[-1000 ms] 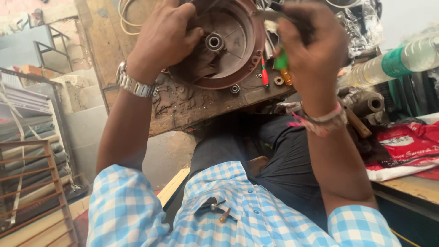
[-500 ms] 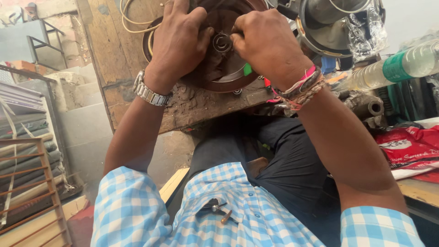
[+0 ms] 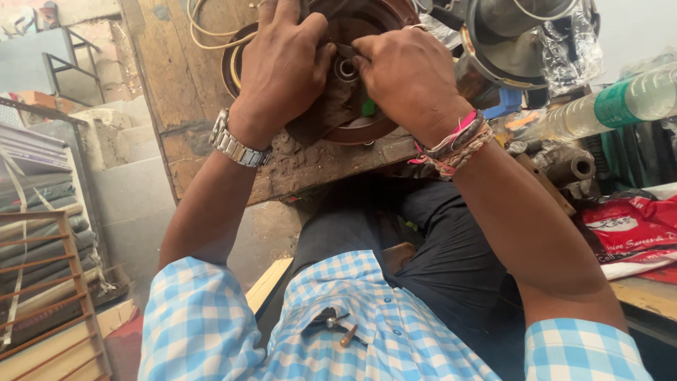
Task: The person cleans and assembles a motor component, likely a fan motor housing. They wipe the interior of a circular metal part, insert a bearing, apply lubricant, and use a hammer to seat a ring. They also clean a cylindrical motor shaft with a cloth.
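A round reddish-brown metal housing [image 3: 377, 128] with a small bearing [image 3: 345, 69] at its centre lies on a worn wooden board [image 3: 183, 106]. My left hand [image 3: 282, 63], a metal watch on its wrist, presses down over the housing's left half, thumb beside the bearing. My right hand [image 3: 409, 77], with thread bands on the wrist, rests on the right half, fingertips at the bearing. A green tool handle [image 3: 367, 107] shows under its palm; the rest of the tool is hidden.
A grey metal motor part [image 3: 508, 42] stands at the back right beside a clear plastic bottle [image 3: 620, 106] with a green label. Rusty pipe pieces [image 3: 571, 166] and a red bag [image 3: 635, 226] lie at the right. A cream cable [image 3: 204, 28] loops behind the housing. Racks [image 3: 42, 268] stand at the left.
My right hand has come from the housing's right edge to its centre, the green tool now tucked under the palm. The left hand has shifted slightly over the housing.
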